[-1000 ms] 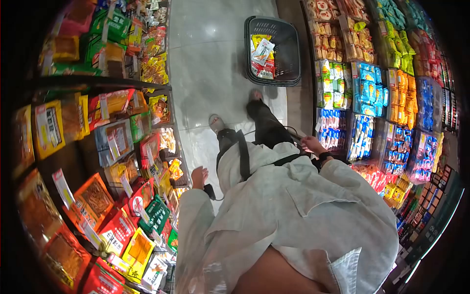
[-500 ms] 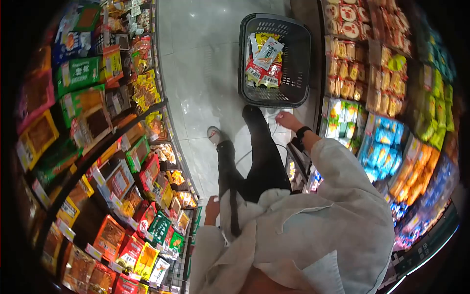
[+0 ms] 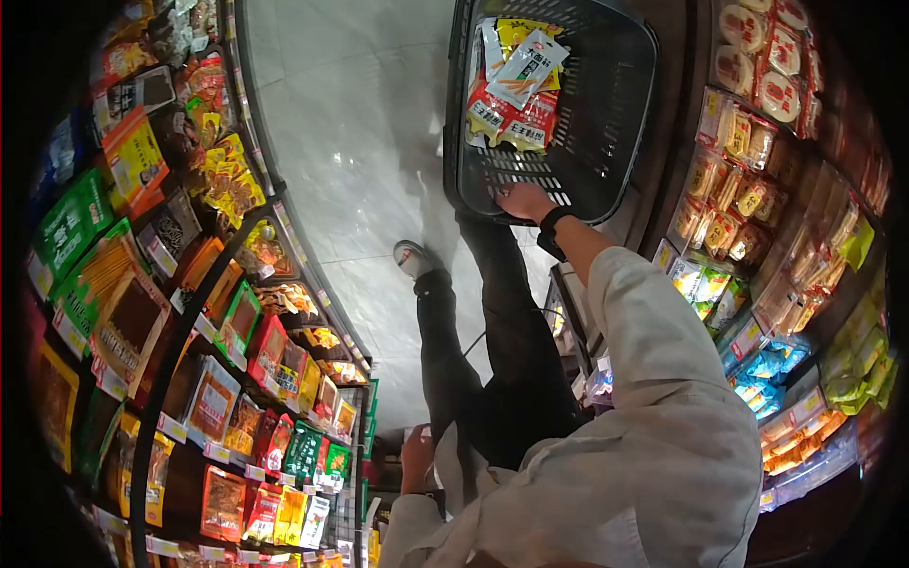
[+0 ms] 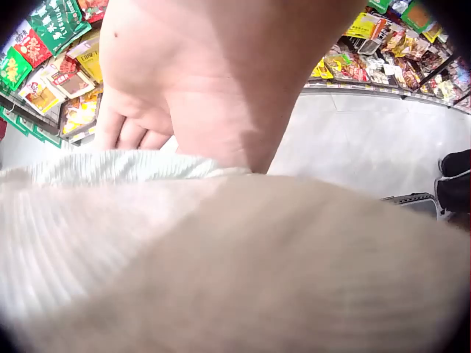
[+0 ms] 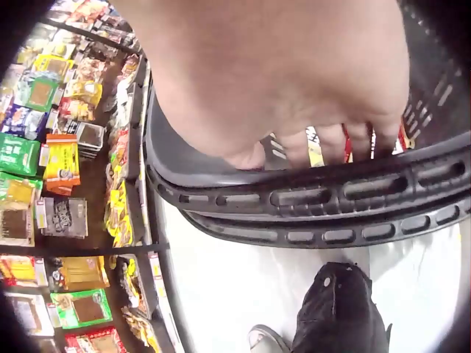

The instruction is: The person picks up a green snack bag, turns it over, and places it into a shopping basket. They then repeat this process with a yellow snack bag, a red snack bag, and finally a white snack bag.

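A dark grey shopping basket [image 3: 606, 133] stands on the floor by the feet. Inside it, toward its left side, lie a white snack packet [image 3: 530, 68], a yellow packet [image 3: 519, 34] and red packets [image 3: 532, 125]. My right hand [image 3: 526, 201] is over the basket's near rim, and its spread fingers [image 5: 333, 143] reach down inside the near wall. The packets show beyond those fingers in the right wrist view. Low at my side hangs my left hand [image 3: 417, 458], its fingers [image 4: 131, 134] loosely bent, near the left shelves and holding nothing visible.
On the left, shelves [image 3: 156, 407] carry rows of bagged snacks with price tags. Racks of wrapped cakes [image 3: 748, 180] and small bags stand close on the right. Grey tiled floor [image 3: 322, 123] runs between them. A thin cord [image 3: 476, 343] crosses the legs.
My right hand has moved from beside the body forward to the basket's near rim. The basket looks larger and nearer as the body leans down. The left hand still hangs at the side.
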